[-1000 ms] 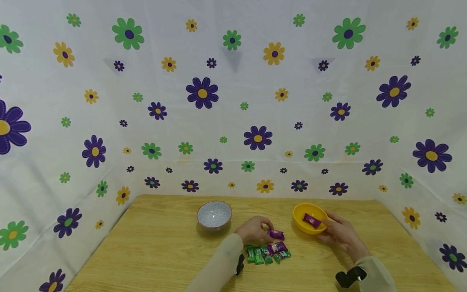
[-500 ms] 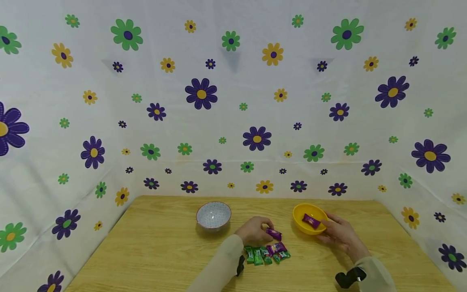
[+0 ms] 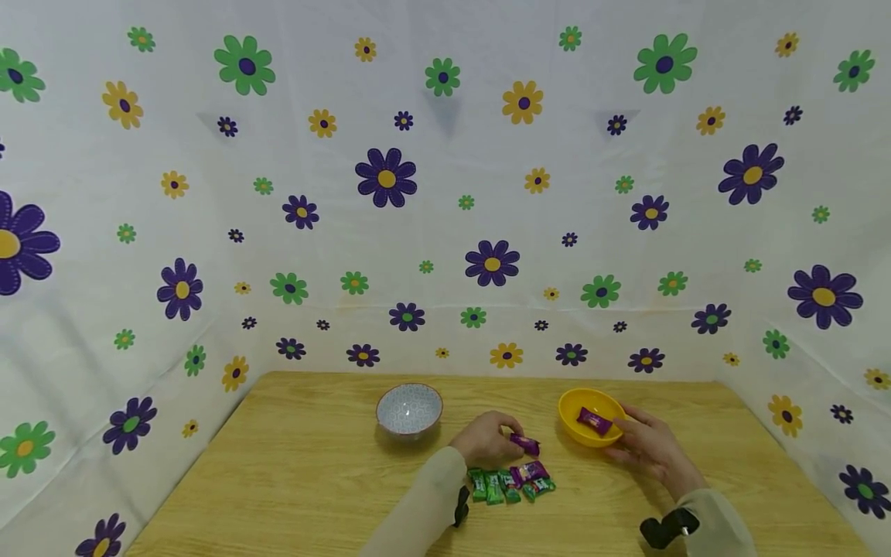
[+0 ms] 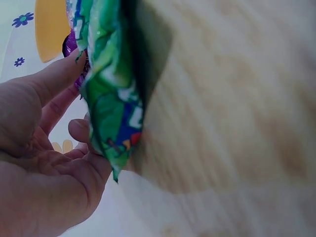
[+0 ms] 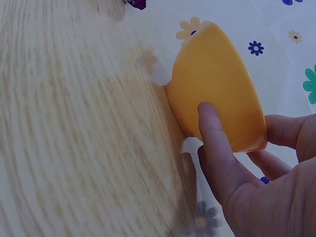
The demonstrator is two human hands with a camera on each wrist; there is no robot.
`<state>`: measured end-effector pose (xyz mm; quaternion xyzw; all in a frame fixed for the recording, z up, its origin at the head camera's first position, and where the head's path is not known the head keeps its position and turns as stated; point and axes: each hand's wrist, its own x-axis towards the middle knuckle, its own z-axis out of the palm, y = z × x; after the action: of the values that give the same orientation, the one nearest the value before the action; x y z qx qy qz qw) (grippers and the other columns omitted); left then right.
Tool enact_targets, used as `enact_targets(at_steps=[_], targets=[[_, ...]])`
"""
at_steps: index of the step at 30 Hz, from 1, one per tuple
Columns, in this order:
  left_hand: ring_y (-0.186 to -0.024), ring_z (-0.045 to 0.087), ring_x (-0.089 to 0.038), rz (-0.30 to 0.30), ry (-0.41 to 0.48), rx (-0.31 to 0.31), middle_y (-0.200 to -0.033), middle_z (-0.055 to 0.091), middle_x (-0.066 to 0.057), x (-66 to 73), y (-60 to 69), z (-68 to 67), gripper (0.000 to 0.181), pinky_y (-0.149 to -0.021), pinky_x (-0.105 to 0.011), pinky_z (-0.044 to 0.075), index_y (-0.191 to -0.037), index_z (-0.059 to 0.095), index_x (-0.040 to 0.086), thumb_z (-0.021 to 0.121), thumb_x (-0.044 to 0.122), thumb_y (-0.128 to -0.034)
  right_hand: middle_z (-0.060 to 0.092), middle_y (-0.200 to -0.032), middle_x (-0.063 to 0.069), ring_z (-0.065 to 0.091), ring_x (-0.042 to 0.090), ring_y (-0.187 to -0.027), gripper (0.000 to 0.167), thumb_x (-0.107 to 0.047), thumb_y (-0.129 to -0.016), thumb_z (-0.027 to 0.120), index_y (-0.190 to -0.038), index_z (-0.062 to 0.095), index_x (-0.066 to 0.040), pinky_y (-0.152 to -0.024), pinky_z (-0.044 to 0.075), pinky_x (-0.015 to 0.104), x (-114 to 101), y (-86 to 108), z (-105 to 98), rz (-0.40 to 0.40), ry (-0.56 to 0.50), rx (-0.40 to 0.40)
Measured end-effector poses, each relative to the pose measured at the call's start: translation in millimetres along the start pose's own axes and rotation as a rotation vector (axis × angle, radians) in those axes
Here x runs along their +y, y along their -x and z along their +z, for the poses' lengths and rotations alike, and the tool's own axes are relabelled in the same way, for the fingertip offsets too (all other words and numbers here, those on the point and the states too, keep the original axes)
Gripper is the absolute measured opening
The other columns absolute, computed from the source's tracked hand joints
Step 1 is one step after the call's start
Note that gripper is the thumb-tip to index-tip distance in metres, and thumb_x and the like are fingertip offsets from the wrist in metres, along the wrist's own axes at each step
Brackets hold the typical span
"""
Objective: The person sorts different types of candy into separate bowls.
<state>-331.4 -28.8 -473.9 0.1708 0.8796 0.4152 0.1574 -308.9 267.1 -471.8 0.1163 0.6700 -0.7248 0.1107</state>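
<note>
My left hand point(image 3: 484, 438) pinches a purple-wrapped candy point(image 3: 526, 444) between thumb and fingers, just behind a small group of wrapped candies. That group has several green candies point(image 3: 493, 487) and a purple one point(image 3: 530, 472). In the left wrist view a green candy point(image 4: 116, 108) looms close, partly hiding the pinched purple one point(image 4: 71, 43). My right hand point(image 3: 653, 450) holds the yellow bowl point(image 3: 577, 433) by its right side, fingers on the outer wall and thumb at the rim, as the right wrist view of the bowl point(image 5: 217, 84) shows. Inside the bowl lies one purple candy point(image 3: 594, 421).
A grey-blue patterned bowl point(image 3: 409, 410) with a reddish rim stands on the wooden table point(image 3: 299, 464), behind and left of my left hand. A white cloth point(image 3: 445, 232) printed with flowers hangs behind the table and along both sides.
The purple candy in my left hand has tilted slightly, its right end a little lower. The right hand and the yellow bowl look unchanged.
</note>
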Motion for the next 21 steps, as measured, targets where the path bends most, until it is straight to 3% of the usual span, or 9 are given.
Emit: enact_targets(at_steps=[7,16,21], targets=[[-0.077,0.048,-0.016,-0.009,0.046,0.004,-0.085,0.058,-0.001,-2.3,-3.7,-0.1,0.012,-0.063,-0.028,0.037,-0.095,0.071,0.015,0.077,0.012,-0.0845,0.018,-0.157,0.032,0.063,0.021,-0.106,0.068,-0.017,-0.103,0.05,-0.158,0.012,-0.008,-0.088,0.057,0.04,-1.1,-2.9,-3.5,0.007,-0.013,-0.043],[-0.087,0.053,-0.018,-0.01,0.108,-0.005,-0.097,0.065,0.0,-9.4,-6.9,-3.0,0.014,-0.074,-0.032,0.042,-0.096,0.072,0.016,0.077,0.014,-0.0839,0.01,-0.159,0.03,0.049,0.037,-0.13,0.067,-0.009,-0.103,0.044,-0.158,0.007,-0.011,-0.092,0.055,0.041,-1.9,-13.1,-13.4,-0.042,0.061,-0.221],[-0.088,0.053,-0.02,-0.015,0.183,-0.029,-0.099,0.064,-0.003,-9.6,-6.1,-3.2,0.016,-0.074,-0.031,0.044,-0.098,0.072,0.014,0.077,0.011,-0.0835,0.005,-0.16,0.029,0.051,0.033,-0.128,0.066,-0.009,-0.104,0.043,-0.158,0.005,-0.009,-0.094,0.053,0.044,-2.1,-19.2,-21.0,-0.044,0.029,-0.29]])
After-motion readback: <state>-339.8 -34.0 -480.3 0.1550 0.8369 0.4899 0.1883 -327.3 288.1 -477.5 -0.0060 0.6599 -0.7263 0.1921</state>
